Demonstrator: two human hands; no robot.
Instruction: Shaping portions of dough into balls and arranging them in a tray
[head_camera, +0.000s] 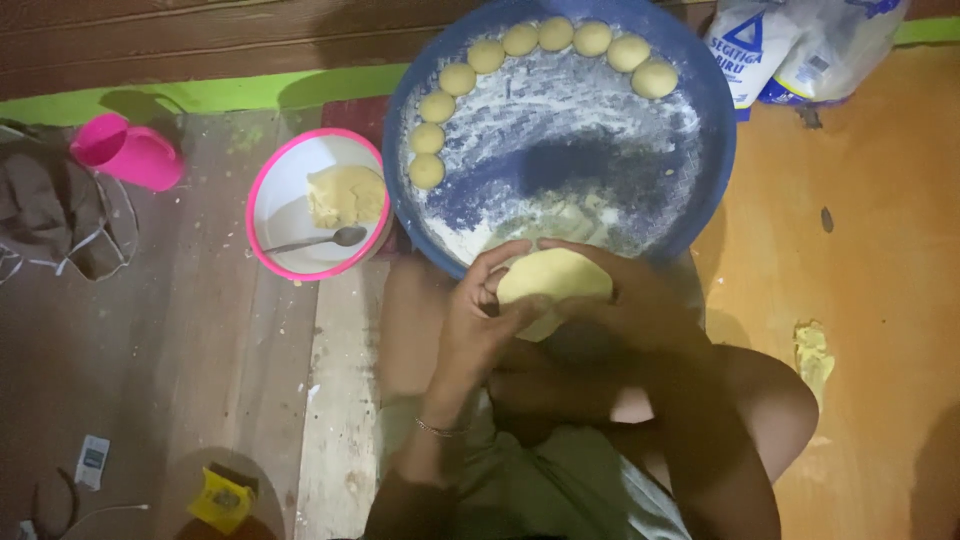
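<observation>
Item, in my hands: one flattened round of pale yellow dough (553, 285), held just above my lap at the near rim of the blue basin (712, 140). My left hand (480, 315) cups its left edge, fingers (505, 255) curled over the top; my right hand (625, 300) wraps the other side, both closed on the dough with no gap showing. Risk, as I judge it: the disc looks thin and soft, so pinching too hard could tear it, or it could sag over my knee (nothing sits beneath it but cloth). Item: ten small dough balls (520, 40) ranged in an arc along the far rim of the floured basin. Item: pink-rimmed white bowl (262, 210) left of the basin, holding a lump of yellow filling (345, 195) and a metal spoon (320, 240). Item: pink cup (128, 152) farther left; flour bags (800, 45) upper right. Surface: a wooden plank floor (200, 330), orange-toned at right with a smear of dough (812, 355); dim light, a green strip along the wall base.
</observation>
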